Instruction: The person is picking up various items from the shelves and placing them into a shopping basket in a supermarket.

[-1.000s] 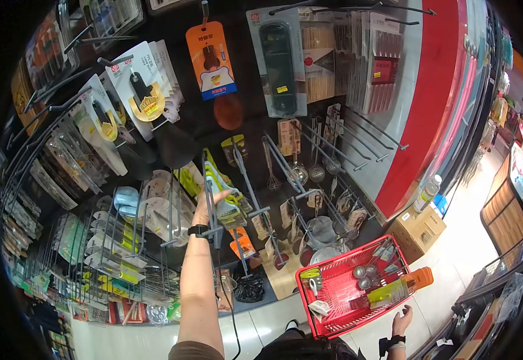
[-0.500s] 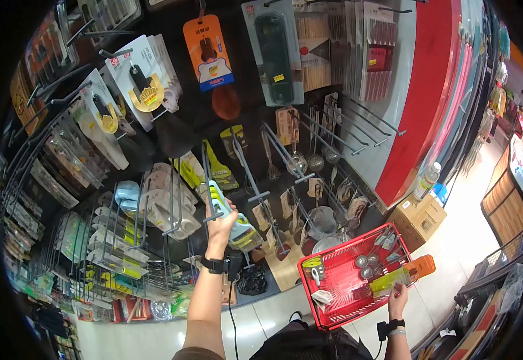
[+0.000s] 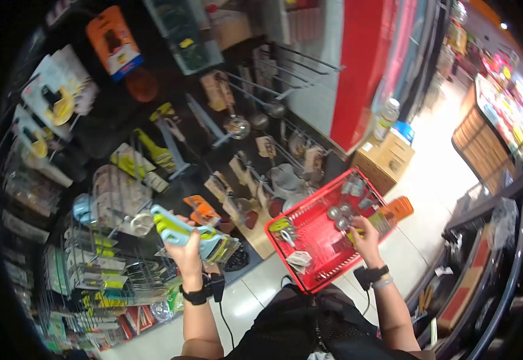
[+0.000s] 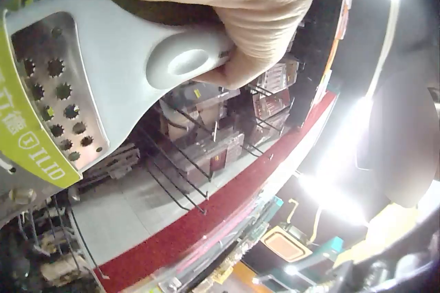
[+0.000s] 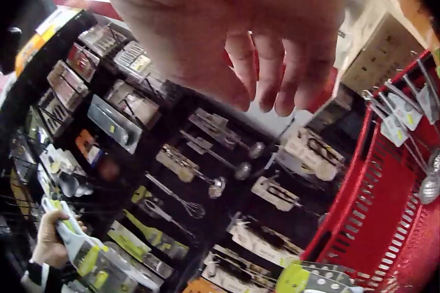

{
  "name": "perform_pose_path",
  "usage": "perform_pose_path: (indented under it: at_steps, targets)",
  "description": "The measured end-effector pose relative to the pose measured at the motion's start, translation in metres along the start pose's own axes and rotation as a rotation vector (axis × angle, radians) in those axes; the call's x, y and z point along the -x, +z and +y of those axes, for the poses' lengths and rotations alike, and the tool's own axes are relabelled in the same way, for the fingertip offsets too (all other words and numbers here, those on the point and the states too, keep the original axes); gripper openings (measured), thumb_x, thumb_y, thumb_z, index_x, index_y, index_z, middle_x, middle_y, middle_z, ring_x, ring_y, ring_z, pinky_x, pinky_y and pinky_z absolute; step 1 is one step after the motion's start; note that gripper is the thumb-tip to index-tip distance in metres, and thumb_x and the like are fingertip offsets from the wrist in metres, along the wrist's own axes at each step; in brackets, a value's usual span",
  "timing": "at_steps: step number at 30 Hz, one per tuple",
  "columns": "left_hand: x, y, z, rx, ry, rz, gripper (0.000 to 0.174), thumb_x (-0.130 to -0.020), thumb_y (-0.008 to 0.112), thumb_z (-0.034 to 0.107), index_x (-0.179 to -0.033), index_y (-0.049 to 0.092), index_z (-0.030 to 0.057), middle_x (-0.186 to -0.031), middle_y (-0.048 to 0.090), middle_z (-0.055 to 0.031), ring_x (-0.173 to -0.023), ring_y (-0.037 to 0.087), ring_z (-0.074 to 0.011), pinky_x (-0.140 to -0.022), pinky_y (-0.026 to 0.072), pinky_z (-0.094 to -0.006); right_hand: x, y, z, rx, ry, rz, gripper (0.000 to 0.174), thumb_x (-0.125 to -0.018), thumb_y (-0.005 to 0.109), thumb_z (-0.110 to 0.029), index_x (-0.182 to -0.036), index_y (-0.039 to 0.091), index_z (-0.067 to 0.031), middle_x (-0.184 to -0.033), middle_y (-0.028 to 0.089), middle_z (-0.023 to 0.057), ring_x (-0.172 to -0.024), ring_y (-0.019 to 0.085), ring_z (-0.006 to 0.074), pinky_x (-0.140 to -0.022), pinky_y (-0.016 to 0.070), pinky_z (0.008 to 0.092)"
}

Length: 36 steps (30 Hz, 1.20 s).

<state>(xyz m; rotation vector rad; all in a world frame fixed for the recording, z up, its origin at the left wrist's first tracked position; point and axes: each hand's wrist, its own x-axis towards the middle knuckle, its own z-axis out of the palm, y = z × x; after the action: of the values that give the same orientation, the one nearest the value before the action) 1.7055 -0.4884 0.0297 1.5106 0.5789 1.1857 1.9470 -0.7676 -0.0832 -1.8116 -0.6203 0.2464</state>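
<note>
Grater, pale-handled, is held in the left grip; its handle's end is covered by the hand, its green label cut off at the left wrist view's edge. Right grip: fingers loosely bent, nothing seen held, thumb hidden in the right wrist view. Red basket, partly hidden by that hand; round metal heads are contained. Cardboard box beyond. Orange hanging package, print blurred.
</note>
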Motion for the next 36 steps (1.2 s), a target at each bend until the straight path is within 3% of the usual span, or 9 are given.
perform_pose_path:
  at_steps: [8,12,14,18,19,20,22,30,36]
  targets:
    - [0.039,0.098,-0.032,0.143,-0.126,-0.369,0.057,-0.067,0.058,-0.008,-0.118,0.036,0.0048,-0.099,0.047,-0.0061,-0.09,0.052,-0.0161,-0.083,0.0446,-0.0315,-0.018,-0.016,-0.091,-0.022,-0.191,-0.194,0.031,-0.077,0.065,-0.01,-0.106,0.056,-0.0028,-0.097,0.059,0.0102,-0.092,0.058,0.0193,-0.077,0.0464,0.0292]
    - [0.062,0.179,-0.09,0.192,-0.323,-0.566,0.055,-0.065,0.065,-0.003,-0.112,0.038,0.0054,-0.099,0.048,-0.005,-0.089,0.053,-0.0147,-0.08,0.046,-0.0296,-0.022,-0.027,-0.039,0.111,-0.178,-0.102,0.034,-0.075,0.066,-0.011,-0.107,0.055,-0.0023,-0.1,0.057,0.0133,-0.094,0.056,0.0276,-0.08,0.0457,0.034]
    - [0.07,0.193,-0.128,0.164,-0.288,-0.582,0.055,-0.064,0.067,0.0,-0.111,0.038,0.0056,-0.098,0.048,-0.0049,-0.086,0.054,-0.0149,-0.078,0.0465,-0.0296,-0.007,-0.025,0.007,0.488,-0.144,0.034,0.037,-0.073,0.067,-0.011,-0.106,0.054,-0.0021,-0.104,0.055,0.0161,-0.096,0.052,0.0339,-0.082,0.044,0.039]
    - [0.085,0.237,-0.206,0.101,-0.575,-0.791,0.079,-0.063,0.069,0.005,-0.131,0.028,0.0071,-0.107,0.051,-0.0073,-0.089,0.055,-0.015,-0.077,0.0471,-0.0292,0.049,-0.031,0.12,0.625,-0.136,-0.198,0.047,-0.065,0.073,-0.021,-0.105,0.055,-0.0026,-0.11,0.051,0.0188,-0.105,0.047,0.0366,-0.091,0.0399,0.0411]
    - [0.09,0.245,-0.236,-0.066,-0.442,-0.84,0.092,-0.062,0.073,0.006,-0.137,0.02,0.0099,-0.111,0.051,-0.0076,-0.088,0.056,-0.0151,-0.075,0.0479,-0.0288,0.059,-0.029,0.131,0.666,-0.134,-0.252,0.052,-0.067,0.073,-0.032,-0.107,0.056,-0.005,-0.116,0.049,0.0191,-0.114,0.042,0.037,-0.094,0.0375,0.0432]
    - [0.085,0.249,-0.227,0.07,-0.67,-0.914,0.091,-0.06,0.077,0.007,-0.134,0.024,0.0099,-0.111,0.05,-0.0076,-0.09,0.056,-0.0177,-0.077,0.0474,-0.0305,0.077,-0.021,0.133,0.746,-0.097,-0.356,0.059,-0.068,0.069,-0.046,-0.111,0.056,-0.0076,-0.123,0.045,0.0193,-0.122,0.035,0.0385,-0.099,0.0324,0.0466]
    - [0.088,0.268,-0.24,0.084,-0.745,-0.98,0.089,-0.058,0.079,0.008,-0.132,0.028,0.0098,-0.113,0.049,-0.008,-0.098,0.052,-0.0195,-0.084,0.0442,-0.0322,0.085,-0.024,0.15,0.745,-0.005,-0.398,0.066,-0.068,0.065,-0.055,-0.115,0.055,-0.0092,-0.129,0.041,0.0173,-0.127,0.027,0.039,-0.103,0.0255,0.0494]
    - [0.1,0.313,-0.317,-0.084,-0.788,-1.059,0.101,-0.051,0.082,0.006,-0.135,0.025,0.0124,-0.127,0.034,-0.0114,-0.116,0.04,-0.0234,-0.094,0.0379,-0.0325,0.094,-0.016,0.139,0.87,0.041,-0.461,0.066,-0.063,0.066,-0.056,-0.117,0.056,-0.0199,-0.13,0.041,0.0086,-0.131,0.022,0.0352,-0.106,0.0186,0.0531]
    - [0.08,0.345,-0.324,-0.005,-0.905,-1.014,0.097,-0.055,0.077,-0.002,-0.135,0.023,0.0112,-0.114,0.043,-0.0086,-0.107,0.045,-0.02,-0.086,0.0436,-0.0339,0.093,-0.02,0.146,0.829,0.045,-0.445,0.064,-0.063,0.067,-0.054,-0.115,0.057,-0.019,-0.126,0.043,0.0083,-0.13,0.023,0.0352,-0.105,0.019,0.0544]
